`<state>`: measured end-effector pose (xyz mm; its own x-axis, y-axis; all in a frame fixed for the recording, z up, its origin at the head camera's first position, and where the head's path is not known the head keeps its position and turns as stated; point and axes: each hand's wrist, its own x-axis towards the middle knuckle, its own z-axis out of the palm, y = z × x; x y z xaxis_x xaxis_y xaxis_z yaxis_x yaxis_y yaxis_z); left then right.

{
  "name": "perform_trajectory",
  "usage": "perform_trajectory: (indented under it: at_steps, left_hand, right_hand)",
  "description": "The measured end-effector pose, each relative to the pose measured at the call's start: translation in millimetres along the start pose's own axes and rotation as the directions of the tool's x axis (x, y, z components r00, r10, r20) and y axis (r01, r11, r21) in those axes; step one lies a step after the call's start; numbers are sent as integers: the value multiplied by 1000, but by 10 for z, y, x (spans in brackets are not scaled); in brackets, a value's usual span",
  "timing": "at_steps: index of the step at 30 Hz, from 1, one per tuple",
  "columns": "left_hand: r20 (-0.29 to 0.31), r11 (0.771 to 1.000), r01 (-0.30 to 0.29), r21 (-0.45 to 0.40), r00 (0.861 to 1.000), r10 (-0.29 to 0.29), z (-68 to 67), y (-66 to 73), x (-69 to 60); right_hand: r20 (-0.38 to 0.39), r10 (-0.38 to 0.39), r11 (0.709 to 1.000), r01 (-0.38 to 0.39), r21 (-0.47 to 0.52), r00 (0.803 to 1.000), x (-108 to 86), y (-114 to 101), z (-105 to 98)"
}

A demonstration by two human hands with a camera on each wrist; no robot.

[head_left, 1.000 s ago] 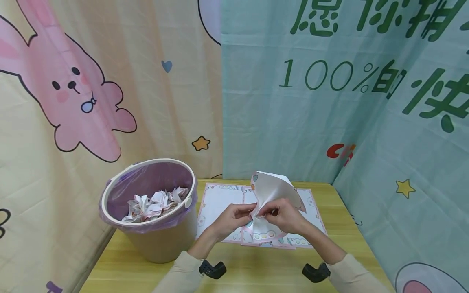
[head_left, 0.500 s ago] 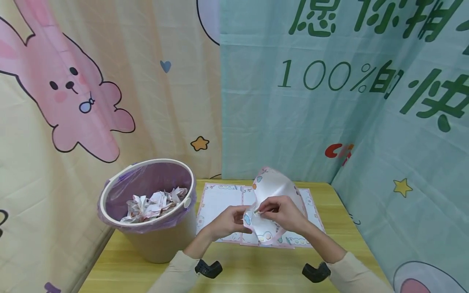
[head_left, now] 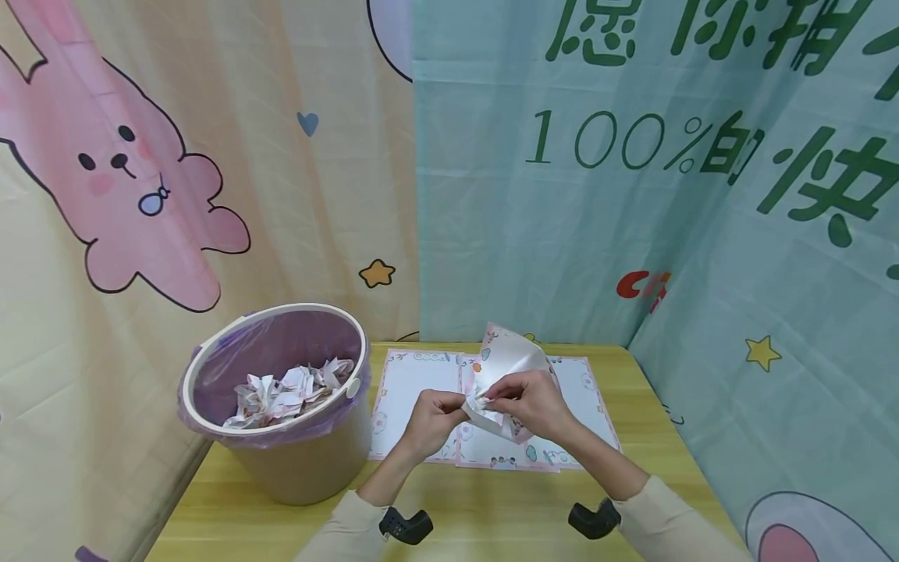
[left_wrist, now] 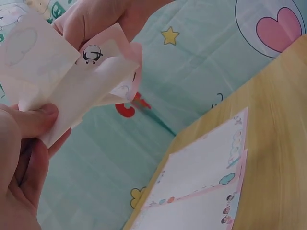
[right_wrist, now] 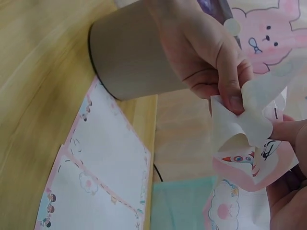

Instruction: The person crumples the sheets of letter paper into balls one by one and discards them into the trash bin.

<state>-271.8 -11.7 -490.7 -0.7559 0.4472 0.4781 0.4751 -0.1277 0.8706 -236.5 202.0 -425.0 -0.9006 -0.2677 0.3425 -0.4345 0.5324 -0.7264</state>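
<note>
Between both hands, above the table, is a sheet of paper (head_left: 516, 355), white with a pink printed border, bunched and folded at its middle while its upper part fans out. My left hand (head_left: 430, 425) pinches its left edge between thumb and fingers; in the left wrist view the thumb (left_wrist: 38, 120) presses on a folded flap. My right hand (head_left: 534, 402) pinches the gathered part from the right. In the right wrist view the paper (right_wrist: 249, 129) is curled and creased between the two hands. Several flat printed sheets (head_left: 414, 382) lie beneath on the table.
To the left stands a beige bin (head_left: 302, 460) lined with a purple bag (head_left: 232, 367), holding crumpled paper (head_left: 288, 394). The wooden table (head_left: 492, 515) ends against printed curtains (head_left: 520, 234) behind. A black wrist device (head_left: 406, 526) sits by each sleeve.
The held paper has been gathered smaller; its lower part has folded up from over the flat sheets. Both hands stay close together on it. The head view has shifted slightly.
</note>
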Motion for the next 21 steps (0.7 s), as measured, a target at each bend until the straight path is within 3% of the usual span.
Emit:
perform_trajectory:
  at_steps: [3, 6, 8, 11, 16, 19, 21]
  left_hand:
    - [-2, 1000, -5, 19, 1000, 5, -5, -2, -3]
    - [33, 1000, -5, 26, 999, 4, -49, -23, -17]
    - [46, 1000, 1, 24, 999, -2, -102, -48, -34]
    - [12, 999, 45, 26, 999, -45, -215, -57, -61]
    - [-60, 993, 115, -3, 992, -115, -414, -6, -95]
    - [-23, 993, 107, -40, 994, -108, -503, 21, -119]
    - [25, 993, 92, -73, 996, -90, -541, 41, -131]
  right_hand:
    - [7, -3, 1000, 3, -25, 1000, -6, 3, 20]
    - [69, -27, 999, 30, -42, 997, -30, -5, 6]
    - [133, -61, 996, 68, -50, 989, -44, -26, -39]
    - [183, -144, 982, 164, -98, 973, -57, -61, -169]
    - [68, -309, 924, 316, -216, 949, -46, -40, -496]
    - [-1, -345, 915, 336, -224, 938, -17, 23, -680]
    - [-3, -339, 924, 333, -189, 941, 2, 65, -776]
